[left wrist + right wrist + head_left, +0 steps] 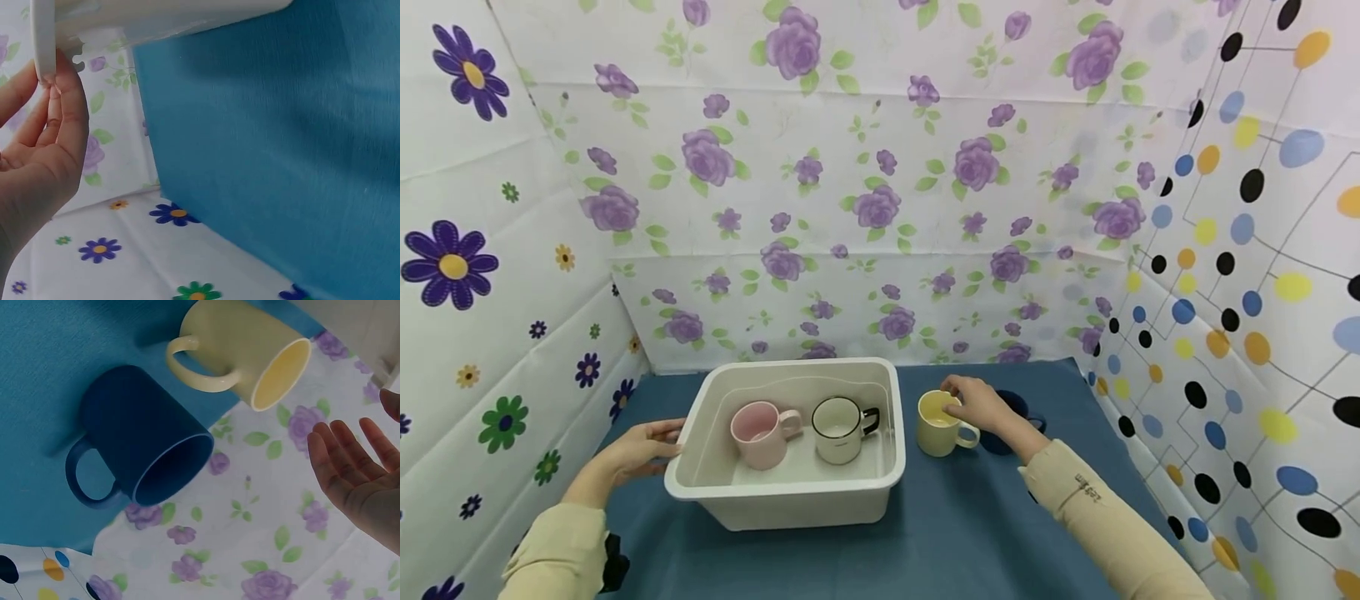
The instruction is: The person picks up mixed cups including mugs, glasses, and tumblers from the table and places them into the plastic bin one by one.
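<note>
White tub (805,505) pinched by left hand (636,452), yellow mug (936,437) beside it on blue cloth (970,533) not gripped, right hand (983,408) open; navy mug (140,428) could be knocked if right hand's swung low.

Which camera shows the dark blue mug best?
The right wrist view: the dark blue mug shows whole, handle included. In the head view, the right hand partly covers it; the left wrist view doesn't show it.

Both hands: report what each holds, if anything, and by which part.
The left hand pinches the white tub by its left rim. The right hand holds nothing; its fingers are apart from the yellow mug.
</note>
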`<act>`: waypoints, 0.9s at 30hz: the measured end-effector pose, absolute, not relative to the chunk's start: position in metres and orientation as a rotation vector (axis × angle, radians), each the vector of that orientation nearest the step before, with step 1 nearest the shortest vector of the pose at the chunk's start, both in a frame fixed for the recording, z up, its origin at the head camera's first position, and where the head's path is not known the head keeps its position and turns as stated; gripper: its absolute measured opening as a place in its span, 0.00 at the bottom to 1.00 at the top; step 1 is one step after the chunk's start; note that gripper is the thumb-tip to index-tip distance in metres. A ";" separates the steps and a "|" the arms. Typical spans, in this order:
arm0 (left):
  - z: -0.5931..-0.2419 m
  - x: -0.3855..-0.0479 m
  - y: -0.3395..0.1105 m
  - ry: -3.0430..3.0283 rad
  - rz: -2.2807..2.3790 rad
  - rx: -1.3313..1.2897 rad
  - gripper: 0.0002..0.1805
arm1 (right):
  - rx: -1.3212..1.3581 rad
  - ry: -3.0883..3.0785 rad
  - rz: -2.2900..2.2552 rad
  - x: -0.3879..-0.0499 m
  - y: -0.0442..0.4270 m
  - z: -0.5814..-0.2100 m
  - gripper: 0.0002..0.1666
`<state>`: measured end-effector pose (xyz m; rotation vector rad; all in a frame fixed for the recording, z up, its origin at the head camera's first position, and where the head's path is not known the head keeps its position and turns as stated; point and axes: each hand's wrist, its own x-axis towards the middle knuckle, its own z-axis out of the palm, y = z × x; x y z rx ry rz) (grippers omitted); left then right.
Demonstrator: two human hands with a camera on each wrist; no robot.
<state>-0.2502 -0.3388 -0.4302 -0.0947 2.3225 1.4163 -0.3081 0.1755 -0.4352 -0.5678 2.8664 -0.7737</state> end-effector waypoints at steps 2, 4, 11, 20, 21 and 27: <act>-0.435 -0.251 -0.345 2.271 1.479 -0.088 0.40 | -0.557 2.872 -0.773 -0.312 0.173 -0.437 0.20; -0.439 -0.252 -0.351 2.216 1.531 -0.067 0.42 | -0.545 2.876 -0.777 -0.316 0.171 -0.439 0.20; -0.446 -0.252 -0.357 2.100 1.653 -0.028 0.42 | -0.476 2.882 -0.793 -0.323 0.171 -0.444 0.21; -0.453 -0.252 -0.355 2.093 1.682 -0.059 0.39 | -0.416 2.920 -0.782 -0.330 0.175 -0.467 0.29; -0.453 -0.253 -0.355 2.092 1.686 -0.063 0.40 | -0.400 2.927 -0.782 -0.331 0.175 -0.470 0.30; -0.452 -0.255 -0.354 2.074 1.703 -0.065 0.41 | -0.282 3.003 -0.753 -0.334 0.165 -0.490 0.38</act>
